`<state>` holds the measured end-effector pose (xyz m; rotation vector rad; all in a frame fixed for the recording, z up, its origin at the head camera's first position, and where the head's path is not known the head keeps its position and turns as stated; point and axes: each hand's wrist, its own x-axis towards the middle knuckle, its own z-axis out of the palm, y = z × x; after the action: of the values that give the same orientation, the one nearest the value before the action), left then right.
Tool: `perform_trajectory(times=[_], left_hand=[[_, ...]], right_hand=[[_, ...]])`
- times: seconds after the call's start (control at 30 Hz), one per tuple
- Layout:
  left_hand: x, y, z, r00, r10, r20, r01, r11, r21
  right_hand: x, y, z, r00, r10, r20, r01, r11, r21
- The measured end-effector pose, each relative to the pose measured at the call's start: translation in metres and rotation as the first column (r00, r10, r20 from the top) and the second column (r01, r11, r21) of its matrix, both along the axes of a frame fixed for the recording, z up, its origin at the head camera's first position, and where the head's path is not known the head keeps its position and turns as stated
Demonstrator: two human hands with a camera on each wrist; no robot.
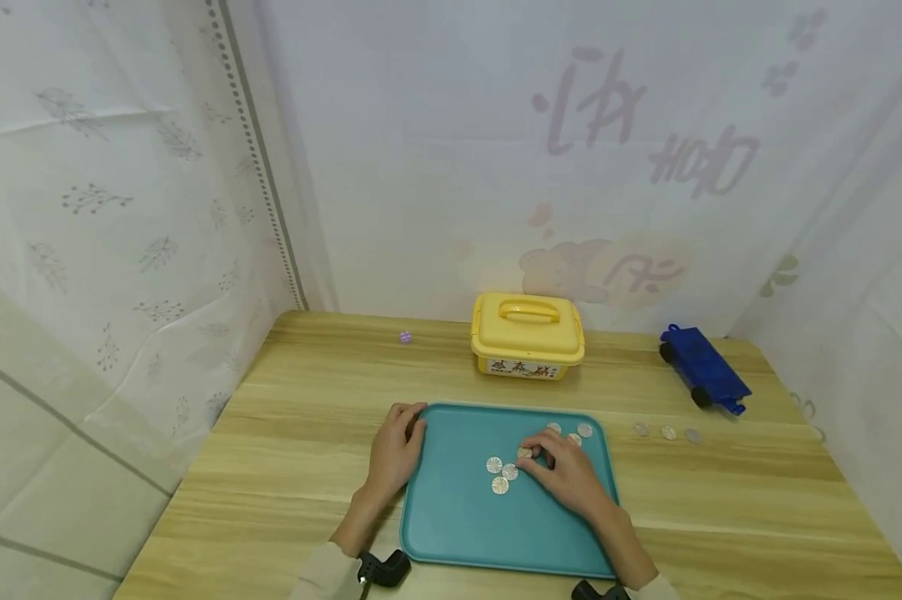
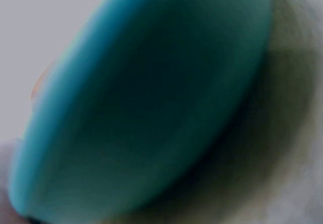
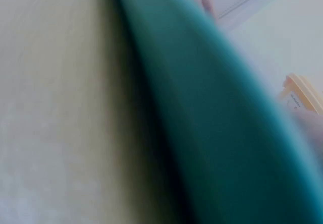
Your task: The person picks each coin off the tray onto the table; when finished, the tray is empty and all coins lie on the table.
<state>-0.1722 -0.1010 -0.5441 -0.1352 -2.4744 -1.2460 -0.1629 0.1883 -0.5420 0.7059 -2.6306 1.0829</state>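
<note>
On the teal tray (image 1: 458, 525), my right hand (image 1: 571, 479) pinches a small round silvery disc (image 1: 524, 452) between thumb and fingers. Left of that hand, three similar discs lie close together: an upper one (image 1: 493, 464), a middle one (image 1: 509, 472) and a lower one (image 1: 499, 485). Beyond the fingers, more discs (image 1: 584, 430) lie near the tray's far right corner, partly behind the hand. My left hand (image 1: 394, 450) rests at the tray's left rim, fingers toward the far left corner. Both wrist views show mostly the blurred tray side (image 2: 151, 108).
A yellow lidded box (image 1: 528, 333) with a handle stands behind the tray. A blue wheeled toy cart (image 1: 704, 367) is at the back right, and several discs (image 1: 668, 432) lie on the wooden table (image 1: 721, 517) before it. A small purple piece (image 1: 405, 337) lies at the back left.
</note>
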Motion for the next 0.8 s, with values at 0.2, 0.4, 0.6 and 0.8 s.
perform_trajectory(times=[0.2,0.4,0.6,0.8], left_hand=[[0.0,-0.002,-0.001,1.0,0.007,-0.012,-0.007,1.0,-0.005],[0.0,-0.002,-0.002,1.0,-0.007,-0.016,0.007,1.0,-0.002],[0.0,-0.002,-0.003,1.0,-0.012,-0.021,0.012,1.0,0.002],[0.0,-0.001,-0.001,1.0,-0.007,-0.006,0.007,1.0,-0.001]], right_hand=[[-0.001,0.006,0.007,0.996,0.007,0.093,0.005,0.992,-0.128],[-0.004,0.029,0.019,0.993,-0.068,0.098,0.077,0.992,-0.097],[-0.012,0.075,0.027,0.968,-0.225,0.113,0.236,0.967,-0.091],[-0.013,0.133,0.021,0.871,-0.47,0.141,0.484,0.871,-0.089]])
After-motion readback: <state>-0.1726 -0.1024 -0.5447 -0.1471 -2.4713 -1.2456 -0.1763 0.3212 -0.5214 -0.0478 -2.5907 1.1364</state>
